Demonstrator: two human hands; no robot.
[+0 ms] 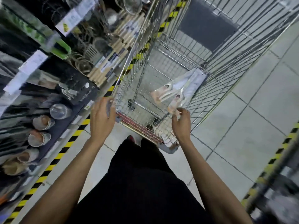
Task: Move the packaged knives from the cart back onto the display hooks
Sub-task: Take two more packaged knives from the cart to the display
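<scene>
A wire shopping cart [202,101] stands in front of me in the aisle. Inside it, against its right wall, lie packaged knives [176,89] in clear plastic with pale card backing. My right hand [181,122] reaches over the cart's near rim, and its fingertips pinch the lower end of the nearest package. My left hand [101,117] hovers at the cart's near left corner with curled fingers; whether it touches the rim is unclear. The display [53,75] to my left is blurred by motion; its hooks cannot be made out.
Shelving on the left carries sieves [100,44], wooden-handled utensils [113,59] and cups [42,122]. Yellow-black hazard tape [64,146] runs along its base. Grey tiled floor [250,110] lies to the right, with another taped fixture [275,183] at the far right.
</scene>
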